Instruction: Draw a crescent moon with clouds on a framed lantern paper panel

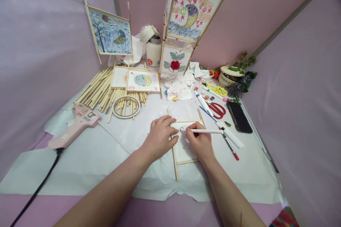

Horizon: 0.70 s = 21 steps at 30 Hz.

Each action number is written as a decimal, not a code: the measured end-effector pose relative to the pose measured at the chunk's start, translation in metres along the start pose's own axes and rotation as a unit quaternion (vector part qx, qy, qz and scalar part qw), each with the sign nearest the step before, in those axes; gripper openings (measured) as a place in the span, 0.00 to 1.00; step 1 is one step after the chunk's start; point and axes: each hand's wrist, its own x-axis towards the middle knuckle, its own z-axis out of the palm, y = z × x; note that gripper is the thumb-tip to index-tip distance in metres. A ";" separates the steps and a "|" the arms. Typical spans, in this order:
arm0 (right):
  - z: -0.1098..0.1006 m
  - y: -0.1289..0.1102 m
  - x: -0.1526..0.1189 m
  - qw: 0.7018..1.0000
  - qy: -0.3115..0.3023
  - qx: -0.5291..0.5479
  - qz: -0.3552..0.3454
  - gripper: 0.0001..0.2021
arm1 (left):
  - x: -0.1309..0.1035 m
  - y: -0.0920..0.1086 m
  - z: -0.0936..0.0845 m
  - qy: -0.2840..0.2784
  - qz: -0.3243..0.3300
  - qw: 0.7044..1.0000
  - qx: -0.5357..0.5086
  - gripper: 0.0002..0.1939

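A wooden-stick frame with a white sheet (183, 155) lies in front of me, with a few thin dark lines drawn on the sheet. My left hand (161, 135) rests across the frame's left stick, fingers stretched out and holding nothing. Pinched in my right hand (200, 141) is a slim white marker (207, 131), its back end pointing right. The tip, by the upper part of the sheet next to a small dark sketch, is largely hidden by my fingers.
At left are a pink glue gun (77, 124), a tape roll (126, 106) and many wooden sticks (96, 87). A tall decorated lantern (183, 17) and a bottle (153, 51) stand behind. On the right lie red scissors (217, 110), several markers and a phone (239, 117).
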 end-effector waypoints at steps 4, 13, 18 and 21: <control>0.000 0.000 0.000 1.000 -0.006 0.010 -0.003 0.07 | 0.000 0.000 0.001 0.004 0.002 1.000 0.002 0.07; 0.001 0.001 0.000 1.000 -0.019 0.011 -0.004 0.07 | 0.000 -0.001 0.001 0.005 0.006 1.000 0.010 0.06; 0.001 0.000 0.001 1.000 -0.023 0.007 -0.007 0.07 | 0.000 -0.001 0.001 0.003 0.004 1.000 0.010 0.07; 0.001 0.000 0.001 1.000 -0.020 0.002 -0.010 0.06 | 0.000 -0.001 0.001 0.006 0.003 1.000 0.010 0.07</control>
